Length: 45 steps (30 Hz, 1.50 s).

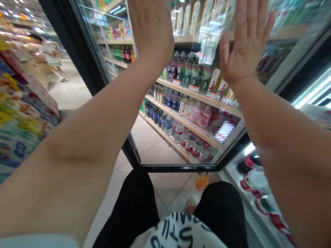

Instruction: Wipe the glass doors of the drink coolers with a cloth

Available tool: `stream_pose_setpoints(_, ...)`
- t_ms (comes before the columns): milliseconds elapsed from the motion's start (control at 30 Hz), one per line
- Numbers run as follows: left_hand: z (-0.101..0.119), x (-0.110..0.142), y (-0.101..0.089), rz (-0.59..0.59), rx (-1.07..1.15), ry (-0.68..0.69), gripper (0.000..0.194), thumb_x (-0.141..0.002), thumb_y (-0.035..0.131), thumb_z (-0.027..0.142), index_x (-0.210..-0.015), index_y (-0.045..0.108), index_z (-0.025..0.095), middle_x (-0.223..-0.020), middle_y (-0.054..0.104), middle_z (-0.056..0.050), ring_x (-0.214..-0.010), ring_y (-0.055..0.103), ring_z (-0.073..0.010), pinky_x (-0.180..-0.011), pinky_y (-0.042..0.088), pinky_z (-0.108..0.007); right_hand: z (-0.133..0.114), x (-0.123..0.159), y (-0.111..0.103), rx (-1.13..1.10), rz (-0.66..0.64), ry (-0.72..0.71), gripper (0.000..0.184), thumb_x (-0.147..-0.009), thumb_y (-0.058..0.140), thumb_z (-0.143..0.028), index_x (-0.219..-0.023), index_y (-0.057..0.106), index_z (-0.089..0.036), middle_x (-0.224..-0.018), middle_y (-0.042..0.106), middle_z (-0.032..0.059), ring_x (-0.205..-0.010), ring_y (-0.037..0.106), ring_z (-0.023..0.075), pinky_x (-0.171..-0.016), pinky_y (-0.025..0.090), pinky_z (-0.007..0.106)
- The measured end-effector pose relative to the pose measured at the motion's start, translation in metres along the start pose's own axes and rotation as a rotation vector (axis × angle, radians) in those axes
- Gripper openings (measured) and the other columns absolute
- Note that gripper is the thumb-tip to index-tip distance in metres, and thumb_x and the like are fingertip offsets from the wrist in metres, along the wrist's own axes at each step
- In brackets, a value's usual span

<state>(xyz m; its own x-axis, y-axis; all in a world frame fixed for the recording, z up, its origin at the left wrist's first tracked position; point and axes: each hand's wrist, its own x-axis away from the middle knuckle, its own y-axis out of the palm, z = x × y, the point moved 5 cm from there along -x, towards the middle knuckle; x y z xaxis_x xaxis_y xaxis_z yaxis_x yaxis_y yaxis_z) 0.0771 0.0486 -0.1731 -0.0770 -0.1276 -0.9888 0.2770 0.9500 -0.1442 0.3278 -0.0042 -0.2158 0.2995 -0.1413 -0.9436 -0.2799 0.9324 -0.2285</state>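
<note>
Both of my arms reach up to a glass door (165,168) in a black frame. My right hand (243,51) is raised with its fingers stretched up and its thumb apart, and it appears to lie flat on the glass. My left hand (152,29) is also raised at the upper left of the pane. It looks stretched out flat, but its fingertips are cut off by the top edge. Neither hand shows anything in it. Through the pane I see shelves (178,122) of bottled drinks, among them green bottles (207,78) and pink bottles (204,116).
An orange bottle-like thing (202,182) is on the tiled floor (168,186) beside my foot (190,205). Bottles with red labels (254,179) line a lit shelf at right. Colourful packages (23,120) are stacked at left. A person (51,55) stands in the aisle beyond.
</note>
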Motion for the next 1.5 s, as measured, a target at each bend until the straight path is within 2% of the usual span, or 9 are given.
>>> stream_pose_setpoints(167,0.107,0.029,-0.003,-0.192,0.191,0.344,0.061,-0.099,0.045,0.024,-0.156,0.035,0.006,-0.164,0.028,-0.012,-0.155,0.013,-0.0310,-0.129,0.002,-0.048,0.003,0.000,0.005,-0.017,0.012,0.002,0.060,-0.107,0.023,-0.051,-0.160,0.029,-0.023,-0.167,0.027,0.0071,-0.155,0.021,0.0305,-0.124,0.017,0.056)
stream_pose_setpoints(333,0.131,0.048,-0.011,-0.209,0.476,0.277,0.067,-0.098,0.045,0.057,-0.156,0.035,0.025,-0.166,0.025,-0.004,-0.156,0.003,-0.0243,-0.130,0.002,-0.047,0.013,0.004,0.012,-0.270,0.016,0.054,0.058,-0.105,0.029,-0.053,-0.159,0.029,-0.033,-0.167,0.023,-0.0037,-0.157,0.014,0.0281,-0.127,0.005,0.059)
stream_pose_setpoints(500,0.132,0.051,-0.011,-0.112,0.472,0.337,0.074,-0.104,0.015,0.064,-0.159,0.021,0.015,-0.167,0.018,-0.015,-0.156,-0.005,-0.0228,-0.129,0.005,-0.046,0.007,0.001,0.020,-0.390,0.143,0.145,0.055,-0.105,0.027,-0.055,-0.158,0.032,-0.039,-0.163,0.036,-0.0008,-0.154,0.023,0.0326,-0.124,0.015,0.067)
stream_pose_setpoints(633,0.127,0.048,-0.023,-0.122,0.581,0.331,0.074,-0.104,0.001,0.060,-0.161,0.003,0.013,-0.168,0.017,-0.014,-0.156,0.006,-0.0225,-0.129,0.014,-0.043,-0.033,-0.004,0.028,-0.441,0.164,0.089,0.058,-0.107,0.022,-0.042,-0.163,0.017,-0.031,-0.165,0.029,0.0049,-0.154,0.025,0.0286,-0.123,0.028,0.061)
stream_pose_setpoints(767,0.093,0.045,-0.054,-0.126,0.593,0.224,0.066,-0.107,0.013,0.052,-0.163,0.006,0.017,-0.164,0.030,-0.008,-0.149,0.034,-0.0219,-0.124,0.031,-0.039,-0.069,0.002,0.027,-0.408,0.099,-0.104,0.065,-0.103,0.029,-0.026,-0.165,0.009,-0.029,-0.165,0.029,0.0040,-0.156,0.021,0.0224,-0.126,0.028,0.051)
stream_pose_setpoints(900,0.048,0.047,-0.078,-0.063,0.322,0.185,0.058,-0.103,0.036,0.048,-0.158,0.034,0.029,-0.165,0.027,0.002,-0.155,0.015,-0.0266,-0.129,0.006,-0.054,-0.065,0.008,0.023,-0.352,-0.006,-0.201,0.068,-0.098,0.033,-0.021,-0.163,0.018,-0.035,-0.162,0.038,-0.0010,-0.154,0.026,0.0202,-0.126,0.028,0.051)
stream_pose_setpoints(1100,0.021,0.058,-0.066,-0.112,0.272,0.188,0.062,-0.101,0.048,0.049,-0.159,0.034,0.032,-0.166,0.018,0.005,-0.156,0.005,-0.0289,-0.127,-0.005,-0.063,-0.023,0.005,0.019,-0.301,0.151,0.085,0.067,-0.092,0.031,-0.016,-0.158,0.032,-0.029,-0.160,0.039,0.0017,-0.153,0.029,0.0234,-0.125,0.028,0.056)
stream_pose_setpoints(1333,0.017,0.060,-0.060,-0.098,0.212,0.210,0.066,-0.100,0.050,0.045,-0.162,0.027,0.035,-0.166,0.015,0.007,-0.156,0.004,-0.0254,-0.128,-0.001,-0.061,-0.059,0.002,0.028,-0.306,0.027,-0.055,0.060,-0.099,0.036,-0.035,-0.159,0.027,-0.033,-0.162,0.037,0.0016,-0.155,0.024,0.0234,-0.126,0.026,0.055)
stream_pose_setpoints(1500,0.015,0.060,-0.057,-0.112,0.237,0.214,0.065,-0.101,0.049,0.041,-0.162,0.029,0.031,-0.166,0.012,0.008,-0.156,0.001,-0.0258,-0.128,-0.006,-0.060,-0.048,-0.013,0.027,-0.283,0.085,0.129,0.062,-0.098,0.027,-0.019,-0.159,0.027,-0.031,-0.163,0.035,0.0002,-0.156,0.021,0.0219,-0.126,0.024,0.055)
